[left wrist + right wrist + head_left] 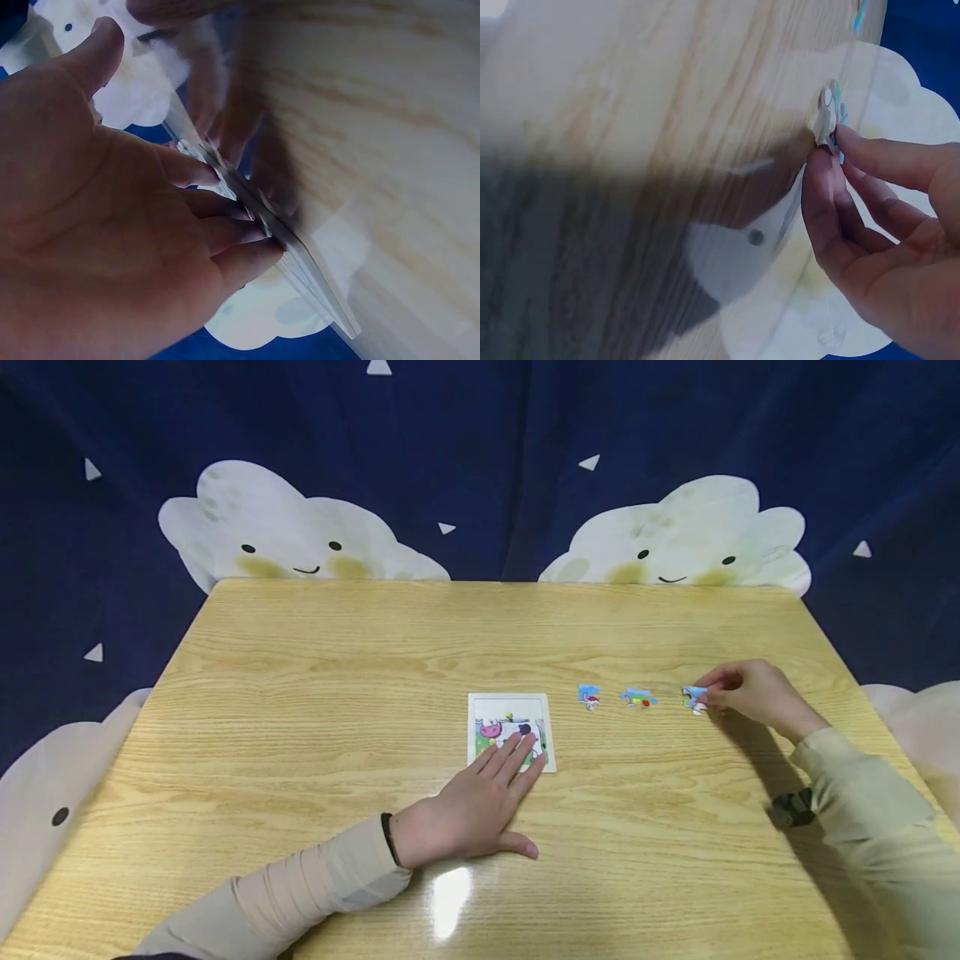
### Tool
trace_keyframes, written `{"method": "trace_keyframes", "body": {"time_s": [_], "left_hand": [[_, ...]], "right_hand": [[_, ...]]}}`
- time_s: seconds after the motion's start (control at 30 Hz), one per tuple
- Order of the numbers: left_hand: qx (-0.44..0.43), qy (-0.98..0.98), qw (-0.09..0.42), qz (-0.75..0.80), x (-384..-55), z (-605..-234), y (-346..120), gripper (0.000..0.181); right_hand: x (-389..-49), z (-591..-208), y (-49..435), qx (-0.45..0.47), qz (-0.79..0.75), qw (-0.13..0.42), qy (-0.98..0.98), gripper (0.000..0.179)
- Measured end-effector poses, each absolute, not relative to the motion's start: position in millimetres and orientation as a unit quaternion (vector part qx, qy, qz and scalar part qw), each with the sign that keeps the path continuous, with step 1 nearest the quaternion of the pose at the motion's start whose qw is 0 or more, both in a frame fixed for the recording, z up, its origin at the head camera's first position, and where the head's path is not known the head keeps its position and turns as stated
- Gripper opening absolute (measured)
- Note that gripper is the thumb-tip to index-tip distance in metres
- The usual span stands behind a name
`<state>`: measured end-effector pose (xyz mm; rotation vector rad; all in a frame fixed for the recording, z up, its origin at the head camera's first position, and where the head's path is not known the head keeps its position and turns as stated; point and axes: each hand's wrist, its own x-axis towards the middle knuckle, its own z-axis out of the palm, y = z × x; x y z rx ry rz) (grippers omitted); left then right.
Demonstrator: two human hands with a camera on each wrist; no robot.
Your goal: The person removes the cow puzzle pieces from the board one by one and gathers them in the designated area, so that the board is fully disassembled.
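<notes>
A small jigsaw puzzle in a white frame lies near the middle of the table, its lower part filled with a cow picture and its upper strip bare white. My left hand rests on its lower right part with straight fingers, thumb held apart. In the left wrist view, the fingertips touch the frame's edge. Over to the right, my right hand pinches a blue puzzle piece between thumb and fingers. The right wrist view shows this piece at the fingertips, tilted, close to the tabletop.
Two loose pieces lie between the frame and my right hand: a blue one with red and white and a green-and-blue one. The wooden table ends at a dark blue curtain printed with white clouds.
</notes>
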<state>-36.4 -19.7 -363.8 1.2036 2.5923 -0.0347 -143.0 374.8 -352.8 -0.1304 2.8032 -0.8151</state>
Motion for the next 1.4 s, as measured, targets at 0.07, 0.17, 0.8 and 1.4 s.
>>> {"method": "trace_keyframes", "body": {"time_s": [0.07, 0.17, 0.8, 1.4], "left_hand": [[0.417, 0.898, 0.141, -0.011, -36, -363, -20, 0.101], [0.418, 0.898, 0.138, -0.010, -36, -363, -20, 0.101], [0.418, 0.898, 0.139, 0.003, -38, -362, -21, 0.099], [0.417, 0.896, 0.152, -0.006, -37, -364, -19, 0.102]], "right_hand": [[-145, -353, 375, -0.040, -0.272, 0.112, 0.955, 0.025], [-146, -355, 375, -0.041, -0.263, 0.105, 0.958, 0.022], [-120, -350, 321, -0.148, -0.265, 0.006, 0.953, 0.008], [-122, -356, 193, -0.268, -0.372, 0.119, 0.881, 0.010]]}}
